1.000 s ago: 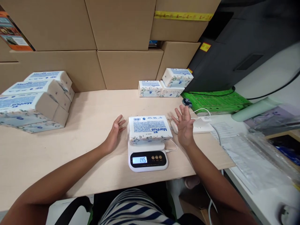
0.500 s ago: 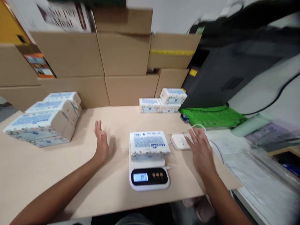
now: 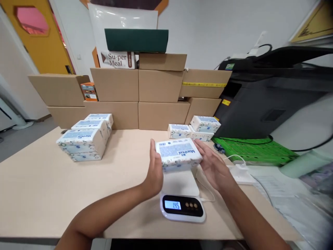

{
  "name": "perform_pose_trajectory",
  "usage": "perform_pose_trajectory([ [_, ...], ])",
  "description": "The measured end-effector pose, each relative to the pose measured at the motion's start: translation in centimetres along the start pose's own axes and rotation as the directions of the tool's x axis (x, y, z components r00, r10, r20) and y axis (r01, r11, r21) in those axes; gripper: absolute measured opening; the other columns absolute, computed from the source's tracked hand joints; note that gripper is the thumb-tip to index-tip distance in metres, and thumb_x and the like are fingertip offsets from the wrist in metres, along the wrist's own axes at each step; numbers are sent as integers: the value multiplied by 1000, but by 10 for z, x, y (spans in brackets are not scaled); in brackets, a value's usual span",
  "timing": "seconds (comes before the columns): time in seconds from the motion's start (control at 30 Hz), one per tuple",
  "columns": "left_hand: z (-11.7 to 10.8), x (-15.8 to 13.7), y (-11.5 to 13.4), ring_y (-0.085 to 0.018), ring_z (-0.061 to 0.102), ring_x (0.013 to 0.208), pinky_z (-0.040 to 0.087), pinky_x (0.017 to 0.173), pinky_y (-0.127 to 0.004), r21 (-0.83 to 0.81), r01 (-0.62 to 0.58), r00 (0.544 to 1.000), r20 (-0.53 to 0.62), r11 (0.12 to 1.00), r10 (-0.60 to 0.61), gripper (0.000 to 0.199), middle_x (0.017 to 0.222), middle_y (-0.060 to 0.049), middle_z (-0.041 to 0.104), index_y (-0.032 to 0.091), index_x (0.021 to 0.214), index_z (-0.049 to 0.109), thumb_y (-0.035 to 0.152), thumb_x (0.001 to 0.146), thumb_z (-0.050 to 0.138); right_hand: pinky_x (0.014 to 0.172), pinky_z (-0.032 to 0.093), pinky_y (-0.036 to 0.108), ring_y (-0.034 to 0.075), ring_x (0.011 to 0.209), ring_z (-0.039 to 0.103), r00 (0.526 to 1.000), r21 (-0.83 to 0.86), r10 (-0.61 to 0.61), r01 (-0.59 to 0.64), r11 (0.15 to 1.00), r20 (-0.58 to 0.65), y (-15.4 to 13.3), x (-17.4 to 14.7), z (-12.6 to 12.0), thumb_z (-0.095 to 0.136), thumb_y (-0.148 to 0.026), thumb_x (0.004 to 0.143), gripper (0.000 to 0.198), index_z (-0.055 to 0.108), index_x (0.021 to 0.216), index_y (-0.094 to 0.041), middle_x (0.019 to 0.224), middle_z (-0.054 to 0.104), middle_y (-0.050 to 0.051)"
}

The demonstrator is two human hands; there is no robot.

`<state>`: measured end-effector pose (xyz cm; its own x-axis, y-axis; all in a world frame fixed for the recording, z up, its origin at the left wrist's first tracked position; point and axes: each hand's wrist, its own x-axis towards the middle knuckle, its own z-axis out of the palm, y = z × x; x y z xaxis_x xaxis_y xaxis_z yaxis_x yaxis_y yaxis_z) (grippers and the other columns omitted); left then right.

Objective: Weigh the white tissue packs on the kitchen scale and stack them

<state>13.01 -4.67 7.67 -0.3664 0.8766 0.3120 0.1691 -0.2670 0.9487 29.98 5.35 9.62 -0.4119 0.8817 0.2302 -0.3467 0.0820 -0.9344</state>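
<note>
In the head view, the left hand (image 3: 154, 176) and the right hand (image 3: 213, 166) are clamped on opposite ends of the Manhua pack (image 3: 179, 152), which is over the rear of the white scale (image 3: 180, 184) on the pale table (image 3: 125, 163).

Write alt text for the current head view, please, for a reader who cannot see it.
The left hand and right hand hold a Manhua pack between them over a white scale with a lit display. Similar packs sit at left and behind on the table, in front of stacked cardboard boxes.
</note>
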Motion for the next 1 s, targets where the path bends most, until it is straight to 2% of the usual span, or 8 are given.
perform_pose_trajectory([
  [0.1,-51,24,14,-26,11,174,19,141,-49,-50,-87,984,-161,995,78,84,188,-2,7,34,177,6,78,107,20,134,33,59,37,162,43,982,-262,5,45,964,188,0,35,37,90,-61,78,99,50,165,-32,177,43,9],
  [0.17,-90,43,10,-25,12,174,16,141,-47,102,-70,968,-235,992,92,85,188,-5,11,30,176,15,79,106,18,135,30,55,35,168,31,955,-494,19,135,859,295,15,60,72,89,-54,80,105,41,170,-31,183,28,10],
  [0.3,-163,60,-22,-41,6,173,7,139,-62,424,111,944,-327,899,38,95,184,-23,18,12,165,40,79,99,49,134,33,51,35,171,19,863,-838,173,383,389,474,59,103,141,80,-44,90,109,19,177,-20,186,3,20],
  [0.4,-197,35,-50,-46,9,172,9,137,-68,550,89,951,-294,830,93,87,182,-27,22,9,159,48,64,93,67,136,24,55,36,172,18,781,-826,273,547,136,562,90,123,174,80,-35,92,98,29,175,-22,185,14,19],
  [0.5,-208,-2,-75,-43,33,166,26,135,-66,747,-41,991,-55,664,123,67,175,-28,39,12,155,53,46,98,62,136,18,63,37,169,26,756,-804,295,589,85,585,113,142,198,74,-28,96,83,39,171,-26,182,29,16],
  [0.57,-210,-19,-86,-44,39,163,33,132,-66,804,-53,997,8,593,79,62,171,-30,43,10,152,55,41,99,60,134,19,67,38,169,28,762,-806,299,589,49,575,125,157,216,72,-28,98,81,37,171,-25,181,30,18],
  [0.8,-225,-22,-87,-39,44,161,40,130,-64,776,-32,998,-13,630,67,55,170,-27,46,14,152,55,41,105,53,135,19,65,34,170,25,753,-791,302,612,6,585,155,206,280,67,-31,101,78,34,172,-28,183,26,14],
  [1.0,-226,-23,-80,-42,53,154,52,120,-62,777,-55,997,80,627,-11,49,170,-29,44,13,145,62,39,103,55,134,20,64,35,169,27,747,-784,298,621,5,594,172,227,297,69,-33,101,78,35,171,-28,183,29,14],
])
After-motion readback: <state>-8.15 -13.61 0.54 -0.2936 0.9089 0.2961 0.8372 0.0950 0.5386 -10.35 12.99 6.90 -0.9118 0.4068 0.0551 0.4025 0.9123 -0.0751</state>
